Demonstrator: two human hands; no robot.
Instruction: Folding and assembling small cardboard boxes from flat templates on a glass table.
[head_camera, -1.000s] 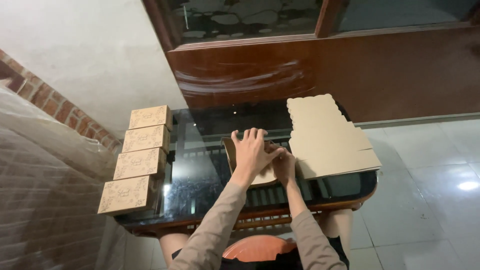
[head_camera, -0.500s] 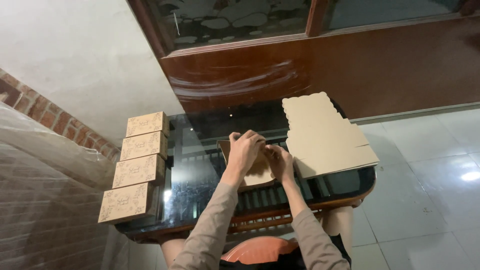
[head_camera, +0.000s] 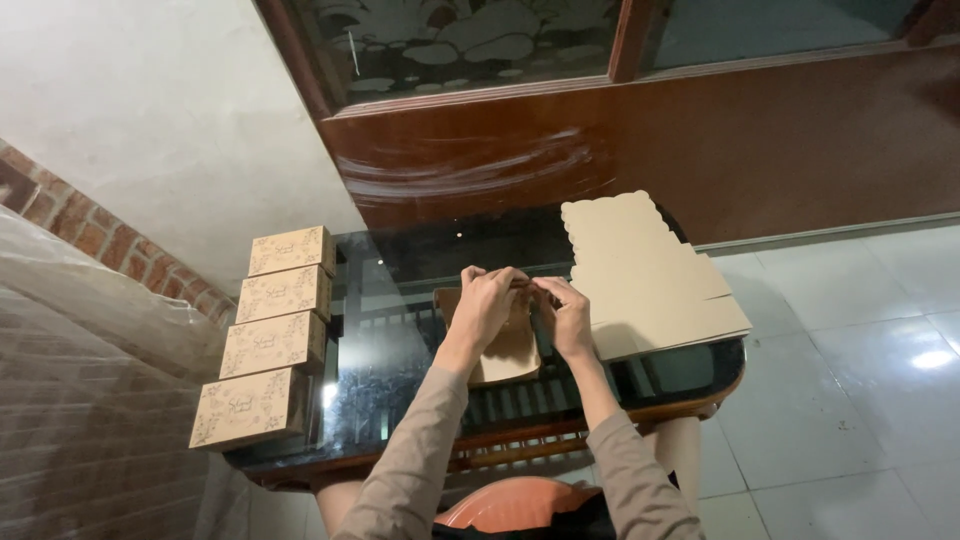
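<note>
A flat brown cardboard box blank (head_camera: 505, 352) lies on the glass table (head_camera: 400, 350) in front of me. My left hand (head_camera: 486, 305) rests on its upper part, fingers curled over the far edge. My right hand (head_camera: 563, 312) pinches the same far edge just to the right, the two hands touching. Both hands grip the blank, which is partly folded under them. How the fold sits is hidden by my fingers.
A stack of flat cardboard blanks (head_camera: 640, 275) with scalloped edges lies on the table's right side. Several folded printed brown boxes (head_camera: 265, 335) sit in a row along the left edge. A wooden door (head_camera: 620, 140) stands behind, a brick wall (head_camera: 70, 380) at left, tiled floor (head_camera: 850, 380) at right.
My hands have drawn closer together on the blank's far edge; the left hand went from lying flat on it to curling its fingers. The view has shifted slightly.
</note>
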